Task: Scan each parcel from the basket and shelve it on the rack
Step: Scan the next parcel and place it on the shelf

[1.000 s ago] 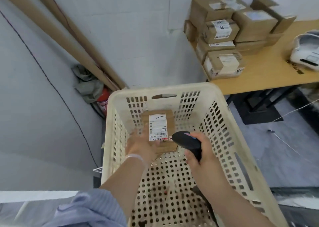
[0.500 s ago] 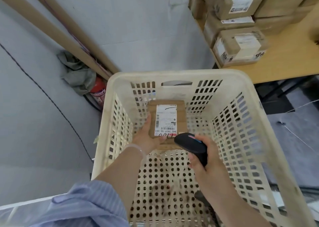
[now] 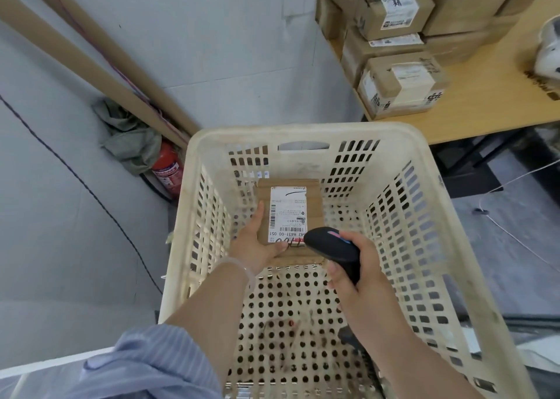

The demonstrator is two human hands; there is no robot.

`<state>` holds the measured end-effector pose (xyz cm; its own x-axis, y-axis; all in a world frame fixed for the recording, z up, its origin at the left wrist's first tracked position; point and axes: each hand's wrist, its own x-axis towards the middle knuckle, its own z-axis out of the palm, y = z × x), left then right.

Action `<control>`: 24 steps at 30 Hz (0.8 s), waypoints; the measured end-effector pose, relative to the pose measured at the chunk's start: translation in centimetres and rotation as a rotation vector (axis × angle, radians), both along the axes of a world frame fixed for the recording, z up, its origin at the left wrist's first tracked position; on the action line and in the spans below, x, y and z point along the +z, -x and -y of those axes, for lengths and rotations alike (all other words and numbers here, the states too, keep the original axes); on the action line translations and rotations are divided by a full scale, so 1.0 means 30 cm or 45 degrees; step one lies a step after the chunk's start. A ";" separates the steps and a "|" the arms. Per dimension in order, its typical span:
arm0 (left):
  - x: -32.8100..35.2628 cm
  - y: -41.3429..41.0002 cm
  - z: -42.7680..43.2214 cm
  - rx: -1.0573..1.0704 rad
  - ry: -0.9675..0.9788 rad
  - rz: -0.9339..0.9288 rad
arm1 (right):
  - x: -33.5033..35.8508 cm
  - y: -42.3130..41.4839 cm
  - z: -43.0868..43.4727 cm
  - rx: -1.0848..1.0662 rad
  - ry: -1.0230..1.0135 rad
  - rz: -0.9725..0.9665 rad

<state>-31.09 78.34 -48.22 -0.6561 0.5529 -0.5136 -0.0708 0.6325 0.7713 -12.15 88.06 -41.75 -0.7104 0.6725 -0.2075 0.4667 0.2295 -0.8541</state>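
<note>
Black scanner (image 3: pixel 331 247) in right hand (image 3: pixel 362 269) hides one corner of parcel (image 3: pixel 315 200) label (image 3: pixel 288 213).

The person wears a pale blue, finely striped fabric sleeve (image 3: pixel 145 365), bunched in soft folds at the lower left of the frame. A thin, translucent white bracelet (image 3: pixel 242 266) circles the wrist just behind the left hand (image 3: pixel 254 244). The right forearm (image 3: pixel 391 332) is bare down to the frame's lower edge.

place: parcel sorting room | evidence: labelled cardboard boxes (image 3: pixel 400 86) stacked on wooden table (image 3: pixel 491 101) | perforated basket (image 3: pixel 303 131)
</note>
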 end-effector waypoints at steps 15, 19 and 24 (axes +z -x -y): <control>0.454 -0.251 0.163 0.031 -0.308 -0.333 | 0.455 -0.221 0.255 -0.122 -0.183 -0.228; 0.606 -0.362 0.225 0.010 -0.383 -0.426 | 0.596 -0.349 0.383 -0.201 -0.308 -0.276; 0.762 -0.512 0.272 -0.066 -0.535 -0.468 | 0.725 -0.514 0.522 -0.373 -0.420 -0.303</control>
<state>-15.74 70.18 -25.35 -0.7168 0.6971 0.0151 0.2733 0.2610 0.9258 3.28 72.40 -19.99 -0.4835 0.8533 0.1950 0.3529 0.3939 -0.8487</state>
